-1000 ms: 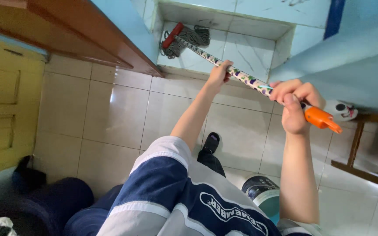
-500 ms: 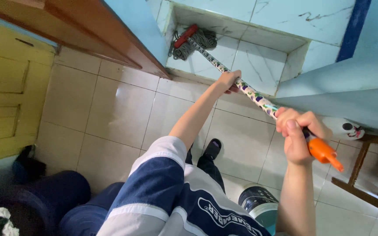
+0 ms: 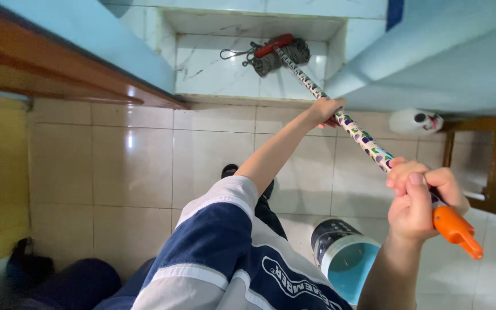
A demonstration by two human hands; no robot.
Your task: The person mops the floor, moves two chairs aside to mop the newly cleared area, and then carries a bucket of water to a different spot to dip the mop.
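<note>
tiled home floor (image 3: 133, 166), wooden door (image 3: 58, 74)

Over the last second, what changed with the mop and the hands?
The mop head slid from the left corner of the marble step toward its right side. The handle now stands steeper, its orange end lower. The bucket shows more as the view shifted. Both hands, left and right, kept their grip on the handle.

Tiled floor (image 3: 133, 166): bucket (image 3: 343, 258), mop head (image 3: 276, 54) on marble step (image 3: 213, 69).
</note>
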